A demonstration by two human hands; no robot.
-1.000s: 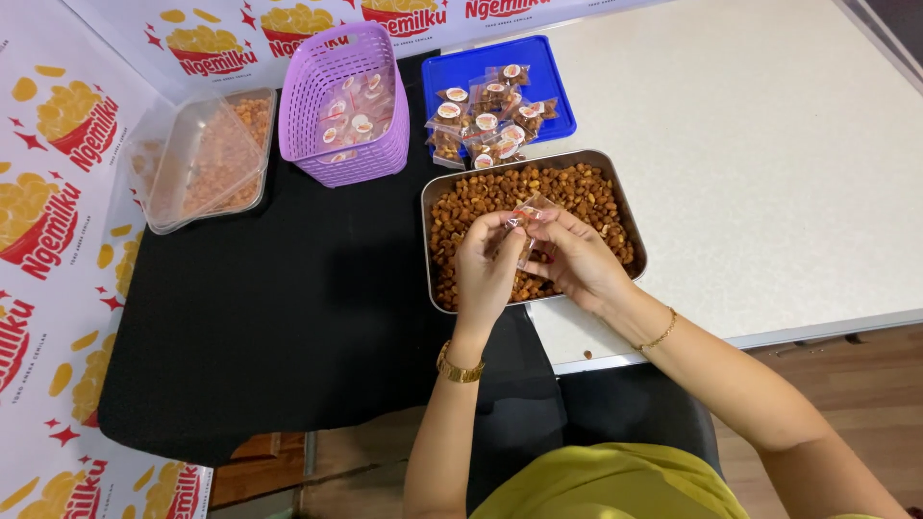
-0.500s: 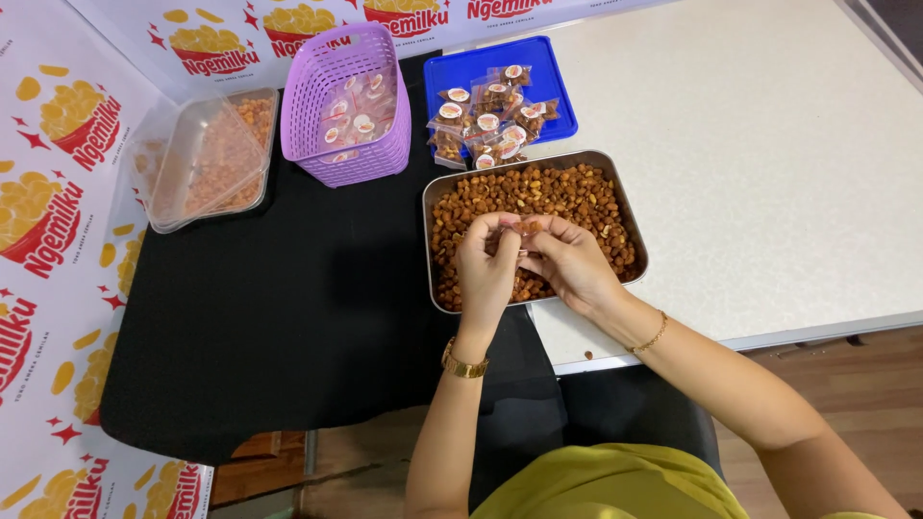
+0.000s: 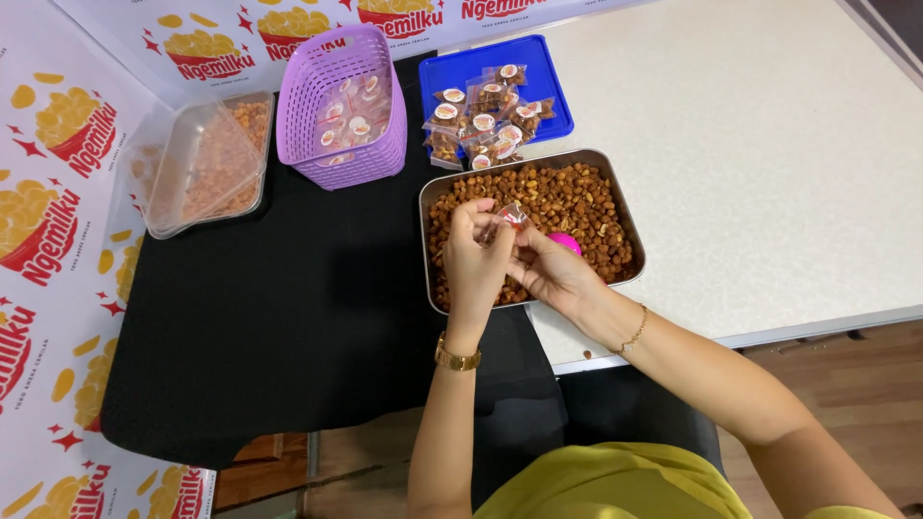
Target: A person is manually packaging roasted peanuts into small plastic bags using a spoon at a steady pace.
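My left hand (image 3: 474, 259) pinches a small clear plastic pouch (image 3: 511, 215) with a round sticker, just above a steel tray (image 3: 531, 160) filled with brown roasted nuts. Beside it, my right hand (image 3: 550, 273) touches the same pouch from the right with its fingertips. A pink scoop (image 3: 565, 243) shows between my right fingers and the nuts; whether that hand holds it cannot be told. Both hands hover over the tray's near half.
A blue tray (image 3: 539, 60) with several filled pouches lies behind the steel tray. A purple basket (image 3: 338, 154) of empty pouches and a clear lidded box (image 3: 197, 163) of snacks stand at the back left on a black cloth (image 3: 288, 308). White tabletop (image 3: 769, 173) extends right.
The pouch was first held up, then pressed low between both hands, and is now raised again in my left fingers. The pink scoop has come into view by my right hand.
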